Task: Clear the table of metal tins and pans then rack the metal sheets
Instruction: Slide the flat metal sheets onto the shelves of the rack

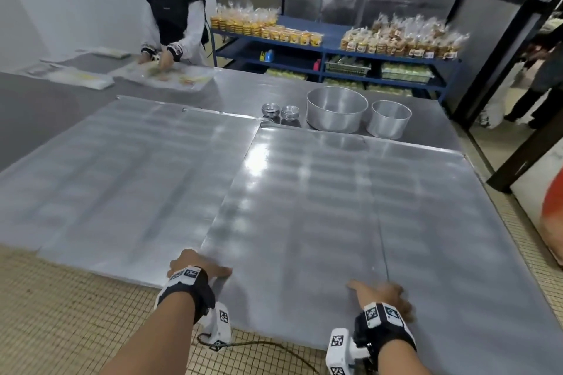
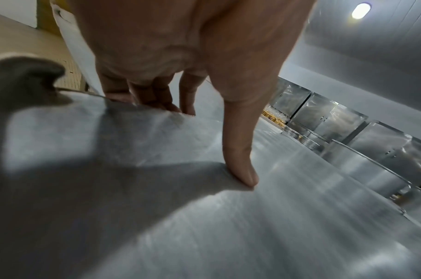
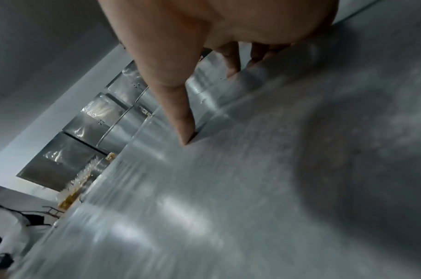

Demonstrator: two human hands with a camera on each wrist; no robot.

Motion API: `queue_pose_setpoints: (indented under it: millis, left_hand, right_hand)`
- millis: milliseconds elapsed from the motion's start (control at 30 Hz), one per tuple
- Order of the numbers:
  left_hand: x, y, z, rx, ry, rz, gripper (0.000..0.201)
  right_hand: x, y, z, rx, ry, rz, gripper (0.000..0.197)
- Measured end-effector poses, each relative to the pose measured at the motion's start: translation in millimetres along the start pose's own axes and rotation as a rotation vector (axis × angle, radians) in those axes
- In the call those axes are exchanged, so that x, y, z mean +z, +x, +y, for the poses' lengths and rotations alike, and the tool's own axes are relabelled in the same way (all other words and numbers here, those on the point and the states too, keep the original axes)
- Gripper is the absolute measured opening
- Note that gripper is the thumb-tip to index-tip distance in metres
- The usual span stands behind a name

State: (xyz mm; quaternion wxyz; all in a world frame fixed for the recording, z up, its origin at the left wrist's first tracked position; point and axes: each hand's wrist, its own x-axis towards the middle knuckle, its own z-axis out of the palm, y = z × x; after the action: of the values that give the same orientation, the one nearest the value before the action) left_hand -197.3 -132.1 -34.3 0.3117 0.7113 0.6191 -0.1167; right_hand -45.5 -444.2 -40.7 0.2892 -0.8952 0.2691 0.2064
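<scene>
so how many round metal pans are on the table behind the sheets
2: a big pan behind the right sheet, and a smaller pan to its right. Two stacks of little tins sit left of them.

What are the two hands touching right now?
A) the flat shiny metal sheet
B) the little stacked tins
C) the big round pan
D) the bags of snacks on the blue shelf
A. Both the left hand and the right hand rest on the near edge of the metal sheet, while the big round pan and the little stacked tins sit untouched at the far side of the table.
</scene>
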Motion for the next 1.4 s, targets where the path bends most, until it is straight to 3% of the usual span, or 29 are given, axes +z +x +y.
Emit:
queue_pose_setpoints:
  millis: [333,600,733,1000,1200,1400]
  left_hand:
    - [-28,-13,-45,0.003,-0.101,-0.025,0.07]
    - [-77,-7,-127,0.06,-0.103,-0.026,0.082]
    - [-101,0,-170,0.075,-0.125,-0.039,0.071]
    - [-138,28,-238,0.043,-0.172,-0.046,0.072]
    - [-159,50,-256,0.028,-0.202,-0.048,0.07]
    - [-177,72,-249,-0.031,-0.23,-0.022,0.081]
  right_hand:
    - [3,-34,12,0.008,0.16,-0.051,0.112]
    - [40,-110,32,0.02,0.15,-0.064,0.116]
    - [61,-150,36,0.03,0.1,-0.052,0.125]
    - [108,-207,40,0.016,0.099,-0.096,0.112]
    - [130,-233,25,-0.016,0.088,-0.072,0.113]
    - [146,-243,-8,-0.029,0.031,-0.058,0.11]
